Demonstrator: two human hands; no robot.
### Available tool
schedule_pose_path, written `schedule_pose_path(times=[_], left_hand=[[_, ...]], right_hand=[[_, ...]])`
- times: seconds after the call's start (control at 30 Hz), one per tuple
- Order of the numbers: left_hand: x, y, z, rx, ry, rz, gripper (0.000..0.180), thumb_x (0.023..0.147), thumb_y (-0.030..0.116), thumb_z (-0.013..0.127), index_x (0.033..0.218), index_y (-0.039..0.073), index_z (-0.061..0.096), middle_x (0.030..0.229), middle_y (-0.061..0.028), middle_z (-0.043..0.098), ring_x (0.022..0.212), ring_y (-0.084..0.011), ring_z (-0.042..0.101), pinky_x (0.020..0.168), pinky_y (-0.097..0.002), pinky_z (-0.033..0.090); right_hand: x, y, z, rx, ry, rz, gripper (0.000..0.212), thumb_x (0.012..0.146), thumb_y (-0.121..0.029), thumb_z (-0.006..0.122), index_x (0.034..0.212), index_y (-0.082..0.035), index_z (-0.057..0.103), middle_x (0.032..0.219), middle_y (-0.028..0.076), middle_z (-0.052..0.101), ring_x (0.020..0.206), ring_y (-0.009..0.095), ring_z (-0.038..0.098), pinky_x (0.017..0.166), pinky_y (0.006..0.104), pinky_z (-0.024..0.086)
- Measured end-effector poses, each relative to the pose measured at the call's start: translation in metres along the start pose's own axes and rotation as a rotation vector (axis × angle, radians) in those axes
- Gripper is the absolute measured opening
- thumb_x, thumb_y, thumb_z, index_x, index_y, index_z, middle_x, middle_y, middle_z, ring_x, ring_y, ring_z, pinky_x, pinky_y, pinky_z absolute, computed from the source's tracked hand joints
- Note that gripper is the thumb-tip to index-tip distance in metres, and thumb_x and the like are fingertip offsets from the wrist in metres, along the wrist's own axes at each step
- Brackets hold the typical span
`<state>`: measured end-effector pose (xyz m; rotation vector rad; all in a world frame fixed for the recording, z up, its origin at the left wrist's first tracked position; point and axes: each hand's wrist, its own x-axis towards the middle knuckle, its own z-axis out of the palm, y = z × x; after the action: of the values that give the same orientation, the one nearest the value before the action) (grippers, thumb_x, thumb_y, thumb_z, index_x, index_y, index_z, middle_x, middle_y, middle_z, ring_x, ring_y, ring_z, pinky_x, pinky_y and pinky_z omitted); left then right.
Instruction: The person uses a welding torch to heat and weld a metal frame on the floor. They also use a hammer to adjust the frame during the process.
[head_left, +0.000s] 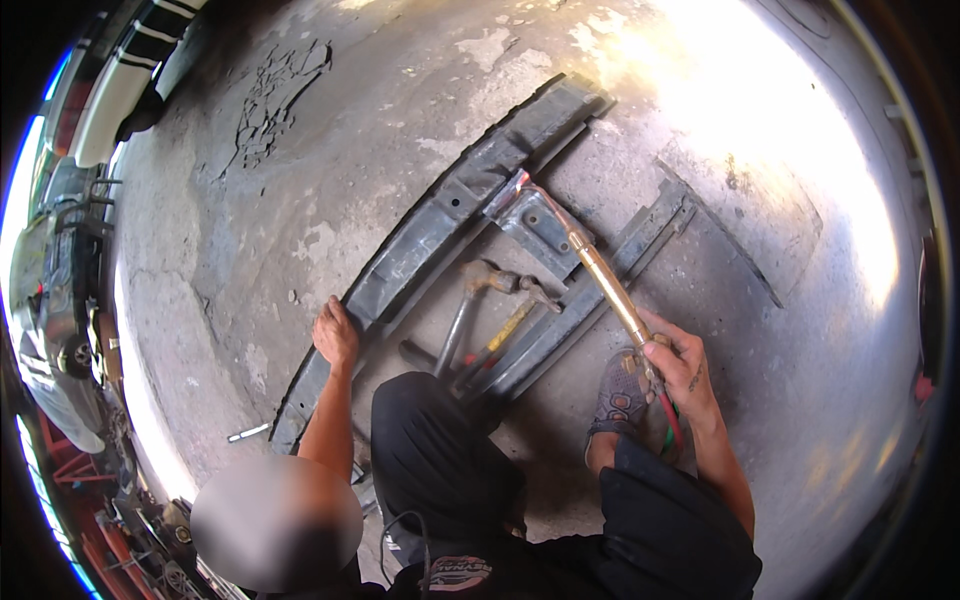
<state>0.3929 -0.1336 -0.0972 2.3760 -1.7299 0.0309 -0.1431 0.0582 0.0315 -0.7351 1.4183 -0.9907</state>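
A long, dark grey, bent metal beam (415, 265) lies slantwise on the floor. My left hand (335, 332) grips its near-left part, with the fingers over its far edge. My right hand (677, 362) is closed around the valve end of a brass gas torch (610, 285). The torch's thin tip points up and left, at a bracket (545, 230) joined to the beam. Metal around the tip looks reddish at the joint. From the bracket, a second metal rail (540, 345) runs roughly alongside the beam. A red hose (668, 415) trails from the torch below my right hand.
Hammers, one with a metal handle (455, 330) and one with a yellow handle (512, 328), lie between beam and rail. My shoe (620, 390) is close to the torch. A thin rod (735, 245) lies at right. Car parts (70, 290) line the left side.
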Motion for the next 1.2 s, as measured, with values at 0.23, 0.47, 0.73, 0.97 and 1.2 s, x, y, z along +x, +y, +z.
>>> schedule_pose_path(times=[0.23,0.47,0.73,0.97,1.2], left_hand=[[-0.001,0.003,-0.003,-0.001,-0.006,-0.012,0.055,0.11,0.045,0.04,0.102,0.001,0.073,0.098,-0.0285,0.072,0.098,-0.0477,0.066,0.089,-0.0564,0.048],[-0.002,0.004,-0.002,-0.006,-0.013,-0.009,0.056,0.11,0.045,0.04,0.103,0.0,0.073,0.098,-0.0288,0.072,0.098,-0.0479,0.066,0.089,-0.0564,0.048],[0.0,0.001,-0.002,-0.009,-0.001,-0.014,0.057,0.11,0.045,0.041,0.1,-0.001,0.072,0.097,-0.0295,0.071,0.097,-0.049,0.066,0.088,-0.057,0.048],[-0.002,0.004,-0.004,-0.021,-0.012,-0.014,0.057,0.109,0.046,0.04,0.099,0.0,0.072,0.096,-0.0287,0.071,0.096,-0.0484,0.066,0.087,-0.0573,0.048],[-0.003,0.007,-0.006,-0.03,0.004,-0.014,0.056,0.11,0.046,0.04,0.099,0.001,0.071,0.094,-0.0286,0.071,0.095,-0.0482,0.066,0.086,-0.0574,0.048]], right_hand=[[-0.002,-0.001,0.001,0.004,0.014,0.029,0.05,0.095,-0.01,0.063,0.143,0.006,0.06,0.085,-0.001,0.066,0.073,0.006,0.059,0.067,0.0229,0.048],[-0.003,0.001,-0.001,-0.016,0.013,0.021,0.05,0.095,-0.01,0.062,0.143,0.006,0.06,0.082,-0.002,0.065,0.071,0.005,0.058,0.066,0.0226,0.048],[-0.004,-0.006,0.004,0.019,-0.003,0.046,0.05,0.095,-0.008,0.06,0.143,0.006,0.06,0.075,-0.001,0.063,0.058,0.005,0.056,0.053,0.0229,0.046],[-0.004,-0.008,0.007,0.025,-0.017,0.033,0.051,0.096,-0.008,0.059,0.145,0.005,0.058,0.073,0.001,0.063,0.054,0.008,0.059,0.048,0.0244,0.048],[-0.005,-0.013,0.007,0.025,-0.033,0.052,0.051,0.097,-0.008,0.058,0.146,0.004,0.057,0.071,0.001,0.062,0.053,0.009,0.059,0.046,0.0253,0.049]])
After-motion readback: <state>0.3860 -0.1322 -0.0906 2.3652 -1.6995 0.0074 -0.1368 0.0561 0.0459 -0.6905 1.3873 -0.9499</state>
